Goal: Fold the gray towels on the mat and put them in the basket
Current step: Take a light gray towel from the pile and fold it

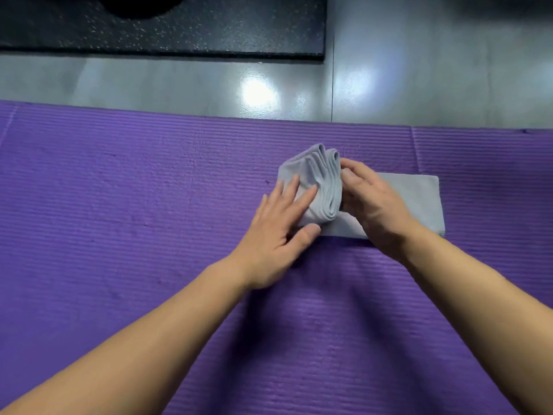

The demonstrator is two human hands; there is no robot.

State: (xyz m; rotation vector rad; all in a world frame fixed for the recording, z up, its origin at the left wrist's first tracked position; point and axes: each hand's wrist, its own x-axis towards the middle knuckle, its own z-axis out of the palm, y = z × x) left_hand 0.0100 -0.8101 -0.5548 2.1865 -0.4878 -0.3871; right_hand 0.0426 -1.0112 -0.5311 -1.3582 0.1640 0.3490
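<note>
One gray towel (416, 199) lies as a long folded strip on the purple mat (149, 205), right of centre. Its left part is rolled or folded up into a thick bundle (320, 178) with several layers showing at the edge. My left hand (284, 223) lies flat with spread fingers against the bundle's left side. My right hand (374, 202) grips the bundle's right edge, fingers curled over it, and covers the middle of the strip. No basket is in view.
Beyond the mat's far edge is glossy gray floor (179, 85) with light glare. A black speckled rubber mat (179, 25) lies at the top left. A seam in the purple mat (414, 148) runs just behind the towel.
</note>
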